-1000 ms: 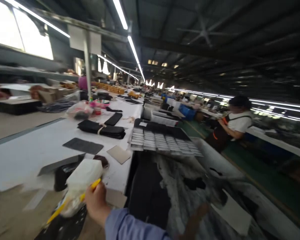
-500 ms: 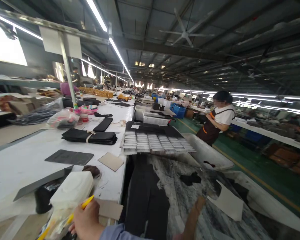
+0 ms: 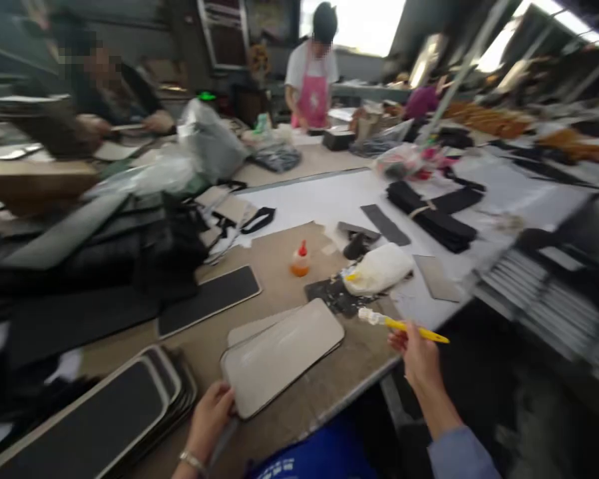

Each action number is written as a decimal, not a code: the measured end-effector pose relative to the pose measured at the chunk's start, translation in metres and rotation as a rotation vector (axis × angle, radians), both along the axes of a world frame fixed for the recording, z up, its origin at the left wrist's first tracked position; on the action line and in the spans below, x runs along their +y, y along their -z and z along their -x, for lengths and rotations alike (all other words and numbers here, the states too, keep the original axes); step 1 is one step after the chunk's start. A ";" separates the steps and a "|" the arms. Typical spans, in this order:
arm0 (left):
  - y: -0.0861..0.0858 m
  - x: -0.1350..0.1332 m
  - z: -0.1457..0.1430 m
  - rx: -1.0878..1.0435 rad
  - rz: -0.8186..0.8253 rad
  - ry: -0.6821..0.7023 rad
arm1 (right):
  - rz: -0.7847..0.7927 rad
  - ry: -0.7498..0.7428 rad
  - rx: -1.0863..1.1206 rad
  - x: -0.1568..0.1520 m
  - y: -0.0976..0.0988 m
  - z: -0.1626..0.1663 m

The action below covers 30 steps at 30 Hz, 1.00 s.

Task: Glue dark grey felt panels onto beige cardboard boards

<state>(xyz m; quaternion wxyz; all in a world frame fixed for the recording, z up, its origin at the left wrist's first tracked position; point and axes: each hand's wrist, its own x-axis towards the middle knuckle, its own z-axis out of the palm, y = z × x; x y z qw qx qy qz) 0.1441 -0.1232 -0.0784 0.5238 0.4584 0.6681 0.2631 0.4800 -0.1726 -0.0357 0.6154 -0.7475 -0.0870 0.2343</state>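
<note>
My right hand (image 3: 416,356) is closed round a yellow-handled brush (image 3: 404,324), held just past the table's near edge with its pale bristle end pointing left. My left hand (image 3: 210,418) rests at the near end of a pale rounded board (image 3: 284,352) on the brown table top (image 3: 274,259), fingers curled on its edge. A second pale board lies partly under it. An orange glue bottle with a red cap (image 3: 300,260) stands beyond the boards. A white lumpy bag (image 3: 378,269) lies to the right of the bottle, on a dark smeared patch.
A stack of dark rounded panels (image 3: 104,416) lies at my near left, another dark panel (image 3: 209,299) beyond it. Black strips and bundles (image 3: 432,213) lie on the white surface. One person sits at far left, another in a pink apron (image 3: 312,86) stands behind. A tray rack (image 3: 544,299) is at right.
The view has swung left from the long factory aisle to the work table. My right hand with the brush is now at lower right, and my left hand has come into view on the pale board.
</note>
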 end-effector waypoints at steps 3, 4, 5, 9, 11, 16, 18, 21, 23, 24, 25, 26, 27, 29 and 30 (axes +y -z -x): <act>0.014 0.003 0.019 -0.065 0.110 -0.074 | -0.083 -0.239 0.136 0.010 0.016 0.040; 0.017 0.005 0.020 -0.099 0.125 -0.087 | -0.089 -0.347 0.155 0.011 0.016 0.059; 0.019 0.007 0.020 -0.126 0.129 -0.103 | -0.091 -0.444 0.160 0.013 0.015 0.080; 0.020 0.007 0.014 -0.169 0.127 -0.158 | -0.101 -0.753 0.114 0.030 0.017 0.158; 0.020 0.005 0.014 -0.185 0.129 -0.171 | -0.102 -0.842 0.085 0.040 0.023 0.183; 0.021 0.004 0.016 -0.212 0.123 -0.191 | -0.043 -0.933 -0.019 0.049 0.037 0.199; 0.021 0.004 0.016 -0.221 0.124 -0.183 | -0.007 -0.906 -0.079 0.049 0.039 0.189; 0.021 0.004 0.016 -0.208 0.122 -0.168 | 0.037 -0.842 -0.201 0.051 0.041 0.162; 0.021 0.004 0.016 -0.186 0.121 -0.159 | 0.064 -0.801 -0.305 0.055 0.043 0.139; 0.021 0.004 0.016 -0.177 0.122 -0.155 | 0.078 -0.779 -0.359 0.057 0.044 0.128; 0.021 0.004 0.016 -0.172 0.123 -0.152 | 0.093 -0.758 -0.407 0.058 0.045 0.116; 0.021 0.004 0.016 -0.168 0.125 -0.150 | 0.107 -0.739 -0.450 0.059 0.046 0.105; 0.021 0.004 0.016 -0.167 0.128 -0.152 | 0.120 -0.722 -0.491 0.059 0.046 0.095; 0.020 0.004 0.015 -0.167 0.136 -0.162 | 0.148 -0.693 -0.583 0.057 0.045 0.077; 0.019 0.004 0.015 -0.167 0.141 -0.168 | 0.161 -0.682 -0.643 0.055 0.043 0.069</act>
